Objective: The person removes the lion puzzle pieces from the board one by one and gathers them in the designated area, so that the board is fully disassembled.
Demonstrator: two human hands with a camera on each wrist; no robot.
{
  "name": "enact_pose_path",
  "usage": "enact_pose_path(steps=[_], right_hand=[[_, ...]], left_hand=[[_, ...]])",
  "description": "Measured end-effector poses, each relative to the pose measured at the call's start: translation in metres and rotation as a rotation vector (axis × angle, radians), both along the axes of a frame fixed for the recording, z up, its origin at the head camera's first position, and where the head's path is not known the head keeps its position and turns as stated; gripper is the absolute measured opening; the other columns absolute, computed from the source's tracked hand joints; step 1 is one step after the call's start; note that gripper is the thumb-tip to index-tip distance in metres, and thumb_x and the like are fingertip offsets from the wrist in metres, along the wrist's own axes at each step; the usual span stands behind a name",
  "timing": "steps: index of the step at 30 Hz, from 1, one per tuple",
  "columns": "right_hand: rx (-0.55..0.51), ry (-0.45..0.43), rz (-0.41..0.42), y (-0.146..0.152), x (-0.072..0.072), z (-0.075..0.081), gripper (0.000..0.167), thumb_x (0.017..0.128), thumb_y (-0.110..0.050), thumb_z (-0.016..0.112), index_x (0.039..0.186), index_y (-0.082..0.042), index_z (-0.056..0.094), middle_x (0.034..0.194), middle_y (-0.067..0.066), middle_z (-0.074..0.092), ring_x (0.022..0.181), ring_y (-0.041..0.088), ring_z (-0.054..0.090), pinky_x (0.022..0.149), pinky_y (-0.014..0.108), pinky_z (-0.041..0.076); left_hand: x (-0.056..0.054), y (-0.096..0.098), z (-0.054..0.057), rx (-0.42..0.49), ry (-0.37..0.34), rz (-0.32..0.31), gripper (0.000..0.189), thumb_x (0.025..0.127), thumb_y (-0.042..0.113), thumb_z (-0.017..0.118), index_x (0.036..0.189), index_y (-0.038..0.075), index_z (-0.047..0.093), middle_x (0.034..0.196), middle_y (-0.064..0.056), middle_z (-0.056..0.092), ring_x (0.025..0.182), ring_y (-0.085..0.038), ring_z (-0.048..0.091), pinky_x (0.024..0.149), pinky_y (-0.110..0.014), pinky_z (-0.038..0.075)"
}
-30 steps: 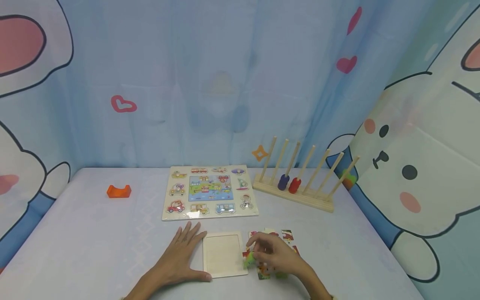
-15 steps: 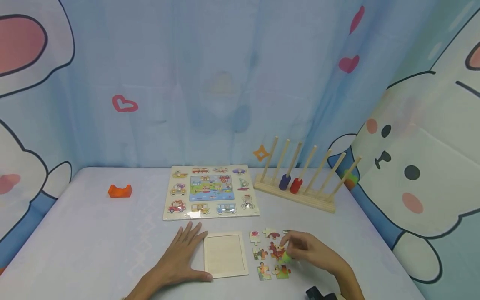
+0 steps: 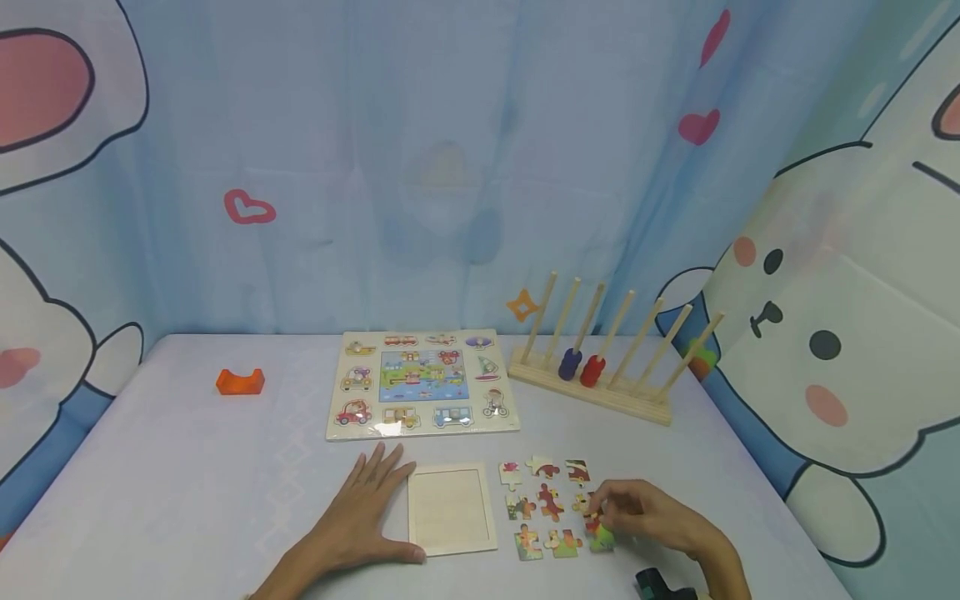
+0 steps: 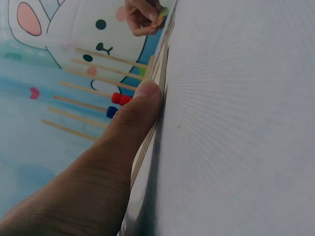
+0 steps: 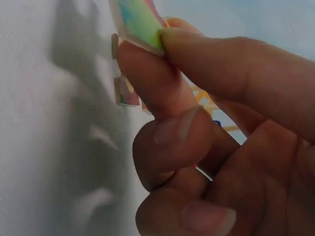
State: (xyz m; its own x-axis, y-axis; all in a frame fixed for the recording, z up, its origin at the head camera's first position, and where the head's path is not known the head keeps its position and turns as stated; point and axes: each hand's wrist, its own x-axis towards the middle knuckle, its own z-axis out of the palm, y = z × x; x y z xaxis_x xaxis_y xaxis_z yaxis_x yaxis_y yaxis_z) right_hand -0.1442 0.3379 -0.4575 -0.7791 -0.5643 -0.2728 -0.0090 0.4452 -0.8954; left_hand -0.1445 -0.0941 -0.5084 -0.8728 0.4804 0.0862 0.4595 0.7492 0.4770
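My left hand (image 3: 360, 512) lies with fingers spread and straight along the left side of a shallow square wooden puzzle tray (image 3: 450, 510). Its thumb (image 4: 147, 93) presses on the tray's near edge in the left wrist view. To the right of the tray, my right hand (image 3: 651, 512) pinches a jigsaw piece (image 5: 141, 24) between thumb and fingers; this piece shows green with some red. Several other jigsaw pieces (image 3: 550, 502) lie spread in rows between the tray and this hand, and the fingers partly cover one at the row's right end.
Behind the tray lies a vehicle picture puzzle board (image 3: 423, 421). A wooden rack with upright pegs (image 3: 592, 396) stands at the back right, holding blue beads (image 3: 570, 364) and red beads (image 3: 592, 371). An orange notched block (image 3: 240, 382) sits at the far left.
My right hand has moved right, away from the tray's edge and across the loose pieces, carrying the green jigsaw piece to their right side. The left hand stays at the tray.
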Motion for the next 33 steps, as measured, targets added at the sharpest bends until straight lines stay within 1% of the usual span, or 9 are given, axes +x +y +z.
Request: enact_pose_path(steps=[4, 10, 16, 19, 23, 28, 33], right_hand=[[-0.006, -0.017, 0.025, 0.002, -0.001, -0.003, 0.019, 0.095, -0.009, 0.056, 0.107, 0.005, 0.062, 0.080, 0.001, 0.052, 0.069, 0.006, 0.050, 0.056, 0.024, 0.042], [0.045, 0.006, 0.035, 0.005, -0.001, -0.006, 0.017, 0.091, -0.007, 0.059, 0.105, 0.003, 0.062, 0.076, -0.002, 0.051, 0.067, 0.004, 0.048, 0.055, 0.020, 0.041], [0.108, 0.009, -0.017, 0.003, -0.001, -0.006, 0.016, 0.089, -0.008, 0.061, 0.102, 0.000, 0.062, 0.073, -0.001, 0.055, 0.065, 0.007, 0.049, 0.056, 0.022, 0.040], [0.125, 0.002, -0.040, 0.001, -0.001, -0.006, 0.015, 0.087, -0.006, 0.062, 0.101, 0.000, 0.061, 0.072, 0.000, 0.054, 0.065, 0.009, 0.049, 0.055, 0.024, 0.039], [0.157, -0.004, -0.070, 0.000, -0.001, -0.006, 0.015, 0.085, -0.007, 0.064, 0.098, 0.000, 0.060, 0.069, -0.001, 0.052, 0.063, 0.010, 0.047, 0.055, 0.024, 0.037], [0.188, -0.012, -0.112, -0.003, 0.001, -0.005, 0.014, 0.086, -0.010, 0.066, 0.096, -0.002, 0.060, 0.068, -0.002, 0.051, 0.064, 0.010, 0.046, 0.056, 0.025, 0.036], [0.212, 0.011, -0.127, -0.005, 0.002, -0.004, 0.017, 0.088, -0.018, 0.064, 0.094, -0.002, 0.061, 0.072, 0.000, 0.053, 0.066, 0.010, 0.048, 0.055, 0.024, 0.038]], left_hand=[[0.000, 0.000, 0.000, -0.002, -0.003, 0.001, 0.116, 0.058, 0.086, 0.061, 0.147, 0.016, 0.037, 0.159, -0.009, 0.021, 0.147, -0.032, 0.007, 0.119, -0.051, 0.005], [-0.001, 0.001, 0.000, -0.001, -0.007, 0.002, 0.116, 0.058, 0.086, 0.060, 0.147, 0.016, 0.037, 0.159, -0.008, 0.022, 0.147, -0.032, 0.008, 0.119, -0.052, 0.006], [-0.001, 0.000, -0.001, -0.003, 0.005, -0.001, 0.116, 0.058, 0.086, 0.060, 0.147, 0.015, 0.038, 0.159, -0.009, 0.022, 0.147, -0.032, 0.009, 0.118, -0.052, 0.007], [-0.001, 0.000, 0.000, 0.000, 0.007, -0.003, 0.116, 0.058, 0.086, 0.061, 0.147, 0.015, 0.038, 0.158, -0.009, 0.022, 0.147, -0.033, 0.009, 0.118, -0.052, 0.008], [-0.001, 0.001, 0.000, -0.001, 0.001, 0.000, 0.116, 0.058, 0.086, 0.060, 0.147, 0.015, 0.038, 0.159, -0.009, 0.022, 0.147, -0.033, 0.009, 0.118, -0.052, 0.007], [0.000, 0.001, 0.000, -0.002, -0.005, -0.001, 0.115, 0.059, 0.086, 0.061, 0.147, 0.015, 0.038, 0.158, -0.010, 0.022, 0.147, -0.034, 0.009, 0.118, -0.052, 0.007], [0.001, 0.000, 0.000, 0.007, 0.008, -0.009, 0.115, 0.059, 0.084, 0.063, 0.146, 0.013, 0.039, 0.157, -0.012, 0.024, 0.146, -0.036, 0.011, 0.118, -0.054, 0.009]])
